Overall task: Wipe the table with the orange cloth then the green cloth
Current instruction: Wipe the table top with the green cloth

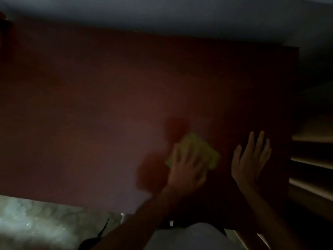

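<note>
Here we press the green cloth [196, 150] flat on the table [108, 98] near its front right, left hand [187, 170] spread over it so the palm loads the whole pad. Our right hand [250, 159] is open, fingers apart and holding nothing, apparently bracing us; no orange cloth is discernible in the dim frame.

The tabletop [108, 105] fills most of the frame. On it, lower right of centre, lies the cloth [200, 150], with the left hand [187, 170] pressed flat on its near part. Just right of the cloth, apart from it, the right hand [250, 159] rests spread on the tabletop. Shelves [311, 159] stand at the right edge. Floor [36, 222] shows at the lower left.
</note>
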`<act>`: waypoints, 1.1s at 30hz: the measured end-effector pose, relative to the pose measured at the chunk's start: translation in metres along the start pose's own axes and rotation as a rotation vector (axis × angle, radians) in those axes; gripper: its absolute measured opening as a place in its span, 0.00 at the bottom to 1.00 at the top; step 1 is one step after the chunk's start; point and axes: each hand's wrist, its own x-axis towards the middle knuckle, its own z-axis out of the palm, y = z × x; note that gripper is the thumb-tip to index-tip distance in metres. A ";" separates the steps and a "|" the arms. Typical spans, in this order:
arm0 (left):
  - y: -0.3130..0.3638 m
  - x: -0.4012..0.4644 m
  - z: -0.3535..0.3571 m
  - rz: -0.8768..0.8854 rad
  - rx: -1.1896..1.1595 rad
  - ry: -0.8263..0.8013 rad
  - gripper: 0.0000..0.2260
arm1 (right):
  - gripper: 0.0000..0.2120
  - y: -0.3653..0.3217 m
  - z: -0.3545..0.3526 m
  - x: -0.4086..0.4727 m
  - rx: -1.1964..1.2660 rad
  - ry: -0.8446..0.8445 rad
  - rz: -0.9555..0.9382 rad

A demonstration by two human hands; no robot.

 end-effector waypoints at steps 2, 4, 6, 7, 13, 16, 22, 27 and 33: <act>0.013 -0.007 0.007 0.268 -0.004 -0.090 0.23 | 0.28 -0.014 -0.001 -0.003 0.019 -0.017 0.000; -0.030 -0.016 0.004 0.294 -0.049 -0.058 0.23 | 0.27 -0.035 -0.003 -0.007 0.054 -0.035 -0.059; -0.114 -0.034 -0.017 0.115 -0.064 0.056 0.23 | 0.26 -0.066 -0.001 -0.014 0.068 -0.046 -0.123; -0.170 -0.046 -0.028 0.004 -0.022 0.117 0.23 | 0.26 -0.085 0.002 -0.018 0.063 -0.048 -0.155; -0.436 -0.119 -0.089 -1.001 0.028 0.210 0.27 | 0.26 -0.229 0.040 -0.034 0.024 -0.116 -0.367; -0.442 -0.100 -0.092 -1.162 0.021 0.224 0.27 | 0.25 -0.281 0.051 -0.030 0.020 -0.127 -0.377; -0.320 -0.053 -0.069 -0.340 0.033 0.131 0.25 | 0.27 -0.346 0.063 -0.022 -0.009 -0.141 -0.476; -0.336 -0.055 -0.072 0.113 0.041 0.054 0.26 | 0.28 -0.350 0.067 -0.021 -0.046 -0.090 -0.486; -0.578 -0.135 -0.112 -0.543 0.197 0.114 0.23 | 0.26 -0.354 0.069 -0.021 0.002 0.003 -0.470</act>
